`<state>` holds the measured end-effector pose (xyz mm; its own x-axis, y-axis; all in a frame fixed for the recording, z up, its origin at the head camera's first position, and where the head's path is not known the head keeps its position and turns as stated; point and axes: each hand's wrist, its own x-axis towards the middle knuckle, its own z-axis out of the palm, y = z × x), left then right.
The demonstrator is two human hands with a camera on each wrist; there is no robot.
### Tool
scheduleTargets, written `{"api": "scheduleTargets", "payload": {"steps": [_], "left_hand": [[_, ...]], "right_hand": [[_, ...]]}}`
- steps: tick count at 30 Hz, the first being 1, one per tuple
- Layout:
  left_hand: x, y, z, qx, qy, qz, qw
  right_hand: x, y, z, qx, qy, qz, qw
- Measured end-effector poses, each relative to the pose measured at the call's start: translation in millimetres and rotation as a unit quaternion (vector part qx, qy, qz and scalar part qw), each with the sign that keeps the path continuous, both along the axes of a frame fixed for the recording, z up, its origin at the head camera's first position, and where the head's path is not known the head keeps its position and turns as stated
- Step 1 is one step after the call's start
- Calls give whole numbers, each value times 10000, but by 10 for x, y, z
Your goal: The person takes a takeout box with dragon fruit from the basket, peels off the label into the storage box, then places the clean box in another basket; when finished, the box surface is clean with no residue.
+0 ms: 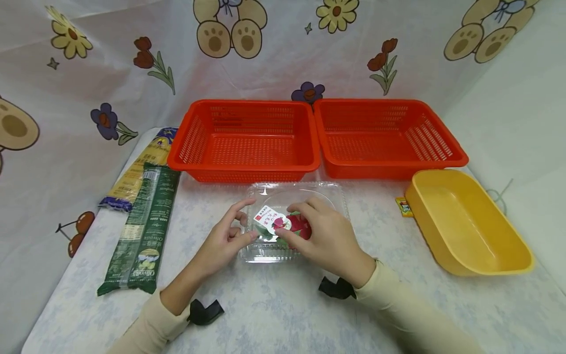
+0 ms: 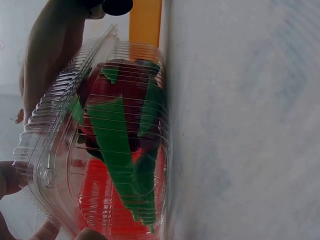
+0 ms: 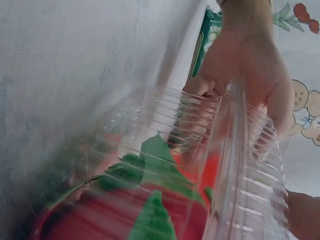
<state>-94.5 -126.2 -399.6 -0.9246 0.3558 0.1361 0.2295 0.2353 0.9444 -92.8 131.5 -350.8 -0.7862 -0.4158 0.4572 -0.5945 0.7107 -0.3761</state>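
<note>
A clear plastic clamshell box (image 1: pixel 269 253) lies at the middle of the table. Through its ribbed wall shows a dark red dragon fruit (image 2: pixel 112 85) with green scales. On the lid sits a white label (image 1: pixel 267 219) with a pink fruit print. My left hand (image 1: pixel 223 243) grips the box's left side, thumb over the lid and other fingers bent at the rim. My right hand (image 1: pixel 329 238) rests over the lid, relaxed fingers bent, its thumb pressing at the label's lower right. Part of the fruit is hidden under that hand.
Two red baskets (image 1: pixel 252 174) (image 1: pixel 393 169) stand behind the box. A yellow basin (image 1: pixel 464 231) sits to the right, beside a small yellow packet (image 1: pixel 404 207). A green noodle pack (image 1: pixel 141 231) and a yellow-blue pack (image 1: pixel 139 172) lie at left. Black straps (image 1: pixel 206 311) hang by the sleeves.
</note>
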Motion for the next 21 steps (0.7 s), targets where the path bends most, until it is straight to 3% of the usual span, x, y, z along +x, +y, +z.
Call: {"api": "scheduleTargets", "payload": {"steps": [4, 10, 17, 21], "left_hand": [[6, -2, 7, 40, -15, -1, 10000], [13, 7, 24, 19, -25, 9, 10000], [6, 11, 22, -15, -63, -8, 10000], [14, 4, 19, -11, -85, 24, 10000]], "right_hand": [[27, -109, -6, 155, 220, -190, 9995], [29, -164, 11, 234, 217, -237, 9992], [27, -170, 0, 24, 223, -75, 9997], [23, -174, 17, -249, 4, 157, 9996]]}}
